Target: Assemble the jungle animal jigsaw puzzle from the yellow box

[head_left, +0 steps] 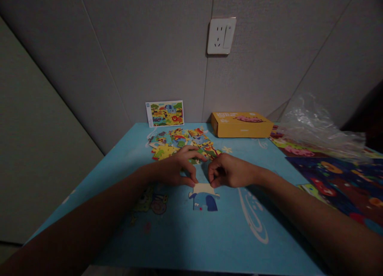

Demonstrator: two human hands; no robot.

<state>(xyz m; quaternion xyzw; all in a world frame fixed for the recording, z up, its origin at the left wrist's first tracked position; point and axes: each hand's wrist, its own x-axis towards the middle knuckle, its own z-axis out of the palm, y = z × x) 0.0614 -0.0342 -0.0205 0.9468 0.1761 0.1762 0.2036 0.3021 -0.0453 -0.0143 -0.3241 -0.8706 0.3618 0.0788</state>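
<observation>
One picture card (167, 114) leans against the wall (167, 48) at eleven o'clock, a heap of puzzle pieces (164, 151) before it. At the middle of the bench (227, 244), the left hand (183, 167) has its fingers (191, 172) pinching a blue-and-cream puzzle piece (203, 201) at the eleven o'clock corner, while the right hand (229, 170), in poor light, seems to pinch the one o'clock corner; beyond, also at one o'clock, sits a yellow box (243, 129).

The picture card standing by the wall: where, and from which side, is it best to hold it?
Probably by the top edge of the picture card, pinched from above: it is thin and stands upright near the wall, while puzzle pieces lie before its bottom edge.
</observation>
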